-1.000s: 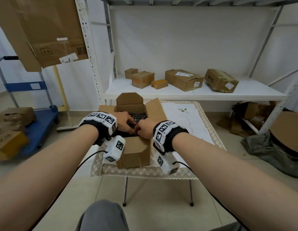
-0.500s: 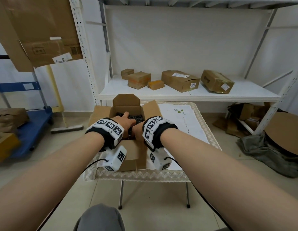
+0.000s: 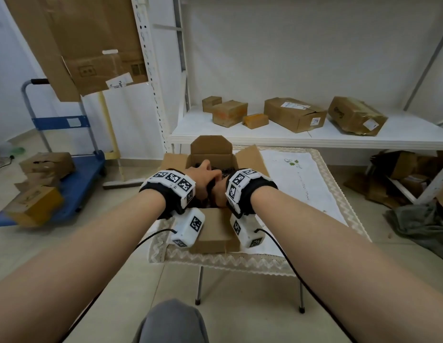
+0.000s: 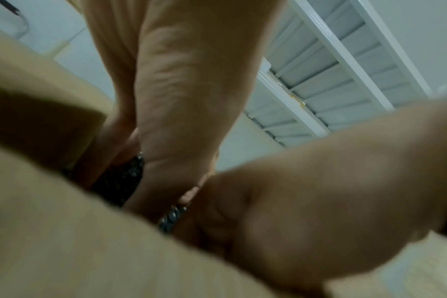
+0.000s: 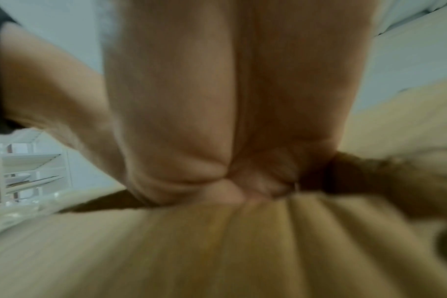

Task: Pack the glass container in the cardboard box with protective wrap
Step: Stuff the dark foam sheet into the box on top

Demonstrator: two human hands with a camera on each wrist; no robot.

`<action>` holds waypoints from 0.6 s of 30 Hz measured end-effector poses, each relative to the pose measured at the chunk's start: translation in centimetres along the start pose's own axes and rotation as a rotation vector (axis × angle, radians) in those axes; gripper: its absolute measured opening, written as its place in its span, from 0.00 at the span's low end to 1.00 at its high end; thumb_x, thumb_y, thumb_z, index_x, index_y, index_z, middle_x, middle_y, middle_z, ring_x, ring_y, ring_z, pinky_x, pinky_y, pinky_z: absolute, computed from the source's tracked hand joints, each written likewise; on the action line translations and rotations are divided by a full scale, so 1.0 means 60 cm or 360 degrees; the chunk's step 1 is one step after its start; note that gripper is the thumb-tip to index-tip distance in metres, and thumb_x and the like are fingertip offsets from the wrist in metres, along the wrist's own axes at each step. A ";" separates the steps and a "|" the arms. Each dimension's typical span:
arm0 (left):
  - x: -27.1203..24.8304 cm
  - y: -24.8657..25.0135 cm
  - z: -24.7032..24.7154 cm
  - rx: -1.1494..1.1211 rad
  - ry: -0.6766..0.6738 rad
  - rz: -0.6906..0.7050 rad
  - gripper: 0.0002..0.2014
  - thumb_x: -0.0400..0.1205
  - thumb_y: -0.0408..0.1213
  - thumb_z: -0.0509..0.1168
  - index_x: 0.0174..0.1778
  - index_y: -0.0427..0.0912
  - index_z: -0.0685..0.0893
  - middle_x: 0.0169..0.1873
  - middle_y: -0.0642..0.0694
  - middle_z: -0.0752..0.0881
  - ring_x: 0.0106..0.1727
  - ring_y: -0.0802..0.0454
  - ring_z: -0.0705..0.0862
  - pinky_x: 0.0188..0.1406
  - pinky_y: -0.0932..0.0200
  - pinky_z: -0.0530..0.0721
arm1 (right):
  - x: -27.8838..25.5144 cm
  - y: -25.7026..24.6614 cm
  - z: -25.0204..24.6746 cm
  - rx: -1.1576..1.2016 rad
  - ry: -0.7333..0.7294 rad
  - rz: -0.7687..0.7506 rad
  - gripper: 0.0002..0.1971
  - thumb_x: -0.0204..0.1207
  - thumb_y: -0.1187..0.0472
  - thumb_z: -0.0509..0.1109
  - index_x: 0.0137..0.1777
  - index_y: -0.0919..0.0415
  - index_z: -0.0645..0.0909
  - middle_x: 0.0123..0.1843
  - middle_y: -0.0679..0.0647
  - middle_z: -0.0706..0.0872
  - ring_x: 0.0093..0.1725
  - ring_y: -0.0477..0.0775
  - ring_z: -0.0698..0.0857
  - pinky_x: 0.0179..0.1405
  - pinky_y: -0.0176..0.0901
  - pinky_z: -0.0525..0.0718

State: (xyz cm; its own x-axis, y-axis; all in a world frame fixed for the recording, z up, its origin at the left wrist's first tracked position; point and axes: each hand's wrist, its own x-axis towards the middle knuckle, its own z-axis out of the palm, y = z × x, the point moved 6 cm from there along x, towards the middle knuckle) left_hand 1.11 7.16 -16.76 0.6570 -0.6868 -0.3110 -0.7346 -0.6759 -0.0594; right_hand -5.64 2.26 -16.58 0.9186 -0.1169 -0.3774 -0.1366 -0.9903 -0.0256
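Reaching into the open box [image 3: 216,229], your hands meet over its mouth on the bench [image 3: 312,191]. Your left hand [image 3: 203,178] lies over the dark wrap [image 3: 226,172] that fills the box; the left wrist view shows its fingers [image 4: 107,149] going down beside that dark, beaded wrap [image 4: 120,181], but how far they curl round it you cannot tell. Your right hand [image 3: 219,194] is mostly hidden behind its wrist band; the right wrist view is blurred and shows its fingers [image 5: 217,187] bent down at the box edge [image 5: 217,242], and whether they hold anything you cannot tell. The glass container itself does not show; only the wrap is visible inside the box. The box flaps stand open, the far one upright and the side ones splayed. Behind the bench, a white shelf [image 3: 314,138] carries several closed boxes. A blue cart [image 3: 77,174] with more boxes stands at your left.
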 end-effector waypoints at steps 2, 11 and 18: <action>-0.008 -0.016 -0.015 -0.0112 0.0052 0.0053 0.34 0.68 0.40 0.81 0.67 0.54 0.72 0.63 0.48 0.69 0.59 0.44 0.78 0.57 0.48 0.82 | 0.011 0.017 0.015 0.0064 -0.0077 0.0076 0.18 0.81 0.56 0.65 0.70 0.60 0.77 0.60 0.59 0.81 0.51 0.57 0.80 0.57 0.51 0.83; -0.023 -0.049 -0.049 -0.0037 0.0336 -0.0016 0.39 0.58 0.53 0.84 0.61 0.55 0.73 0.60 0.51 0.79 0.58 0.48 0.80 0.61 0.44 0.81 | -0.005 0.028 -0.008 0.0263 0.0220 -0.0057 0.16 0.78 0.52 0.71 0.57 0.63 0.85 0.57 0.58 0.87 0.55 0.59 0.85 0.52 0.47 0.84; -0.020 -0.067 -0.058 -0.0267 0.0453 -0.0022 0.34 0.61 0.52 0.83 0.57 0.51 0.72 0.53 0.49 0.74 0.54 0.46 0.78 0.56 0.44 0.82 | -0.005 0.055 -0.029 0.0622 0.0651 -0.0109 0.30 0.63 0.39 0.78 0.61 0.50 0.72 0.61 0.55 0.69 0.61 0.58 0.75 0.63 0.56 0.80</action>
State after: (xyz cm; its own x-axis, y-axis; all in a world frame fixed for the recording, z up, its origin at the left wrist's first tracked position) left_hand 3.87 9.79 -12.82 0.7053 -0.7082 -0.0322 -0.7025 -0.7042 0.1028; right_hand -5.76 -1.13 -14.94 0.9883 -0.1504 0.0243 -0.1275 -0.9042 -0.4076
